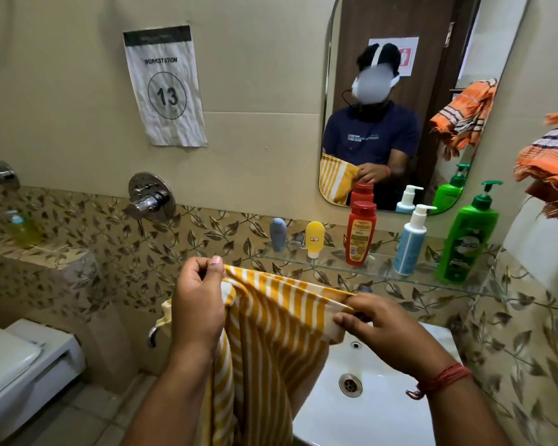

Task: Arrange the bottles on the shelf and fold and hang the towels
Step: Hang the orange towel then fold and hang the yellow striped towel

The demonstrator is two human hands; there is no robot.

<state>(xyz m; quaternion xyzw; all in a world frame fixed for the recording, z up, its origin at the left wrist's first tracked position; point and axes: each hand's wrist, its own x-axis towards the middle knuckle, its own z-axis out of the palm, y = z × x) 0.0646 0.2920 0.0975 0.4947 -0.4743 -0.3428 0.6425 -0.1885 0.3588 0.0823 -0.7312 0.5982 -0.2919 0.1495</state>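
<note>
Fingers of left hand (197,304) and right hand (379,326) each pinch a top corner of the striped towel (271,333), top edge stretched level between them, length hanging down beside the sink (384,423).

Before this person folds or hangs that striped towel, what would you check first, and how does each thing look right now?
1. Left hand grips the yellow striped towel at its top edge: ok.
2. Right hand pinches the other top corner: ok.
3. Top edge held taut between the hands: not ok, it sags and bunches.
4. Towel's lower end clear of the sink: cannot tell, it runs out of view.
5. Towel ring free: cannot tell, cloth partly hides it.
6. Five bottles upright on the glass shelf: ok.
</note>
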